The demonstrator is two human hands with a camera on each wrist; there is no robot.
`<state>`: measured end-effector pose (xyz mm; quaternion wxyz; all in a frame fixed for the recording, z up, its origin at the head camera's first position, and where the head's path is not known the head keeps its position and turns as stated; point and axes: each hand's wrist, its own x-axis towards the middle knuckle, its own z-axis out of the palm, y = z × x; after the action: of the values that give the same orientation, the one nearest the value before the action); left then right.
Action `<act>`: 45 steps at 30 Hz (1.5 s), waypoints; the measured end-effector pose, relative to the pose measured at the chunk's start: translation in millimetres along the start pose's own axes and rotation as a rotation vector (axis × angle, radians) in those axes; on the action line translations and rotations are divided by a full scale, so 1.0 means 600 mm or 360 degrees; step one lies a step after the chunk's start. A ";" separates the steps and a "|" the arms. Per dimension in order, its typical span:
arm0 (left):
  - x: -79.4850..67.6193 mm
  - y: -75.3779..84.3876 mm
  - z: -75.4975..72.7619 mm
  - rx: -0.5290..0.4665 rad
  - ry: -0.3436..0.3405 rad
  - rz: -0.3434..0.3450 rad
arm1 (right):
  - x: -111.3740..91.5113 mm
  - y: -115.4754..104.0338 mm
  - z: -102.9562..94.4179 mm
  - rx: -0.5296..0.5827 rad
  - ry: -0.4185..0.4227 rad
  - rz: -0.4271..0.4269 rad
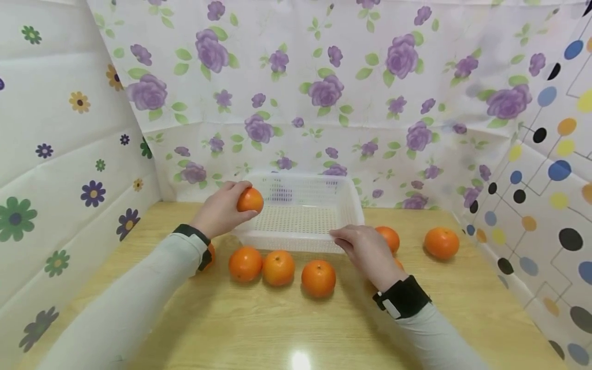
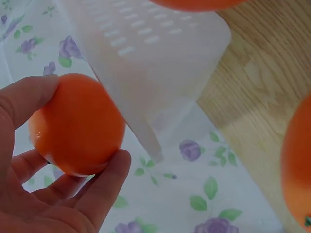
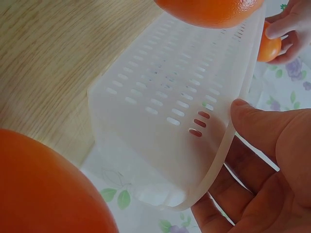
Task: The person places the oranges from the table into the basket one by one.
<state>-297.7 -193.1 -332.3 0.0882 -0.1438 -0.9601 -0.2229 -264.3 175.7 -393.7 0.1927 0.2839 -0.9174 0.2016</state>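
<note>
My left hand holds an orange at the left end of a white slotted plastic basket. In the left wrist view the thumb and fingers wrap this orange, close beside the basket's rim. With my right hand I grip the basket's near rim by its right corner. The right wrist view shows the thumb on the rim and the fingers on the wall's other side, partly seen through the slots. The basket's slotted floor shows between both hands.
Three oranges, among them a middle one, line the wooden table before the basket. Another is partly behind the left wrist. Right of the basket are an orange by my hand and one farther out. Patterned cloths enclose the table.
</note>
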 end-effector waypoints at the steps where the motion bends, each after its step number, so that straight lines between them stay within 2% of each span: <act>1: 0.002 0.003 0.002 0.0007 -0.0003 0.0011 | 0.001 0.000 0.000 -0.0001 0.0000 -0.0003; 7: 0.013 0.019 0.014 0.0019 -0.0092 -0.0003 | -0.001 0.000 0.002 -0.0002 0.0016 -0.0019; 15: 0.034 0.022 0.032 0.0054 -0.0176 0.0000 | -0.003 0.003 0.002 0.0005 0.0023 0.0007; 22: 0.057 0.019 0.047 0.0122 -0.0361 -0.0009 | -0.006 0.008 0.004 0.0005 -0.0004 0.0032; 34: 0.078 0.026 0.059 0.0239 -0.0558 -0.0028 | -0.002 0.004 0.004 -0.0009 -0.0007 0.0035; 40: 0.085 0.026 0.063 0.0272 -0.0644 -0.0074 | -0.001 0.004 0.003 -0.0014 -0.0007 0.0031; 45: 0.092 0.017 0.076 0.0249 -0.0708 -0.0188 | -0.002 0.004 0.006 -0.0012 0.0013 0.0018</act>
<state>-351.3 -150.4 -355.3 -0.1277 -0.1256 -0.9770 -0.1155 -265.6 176.7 -398.0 0.1964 0.2770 -0.9190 0.2003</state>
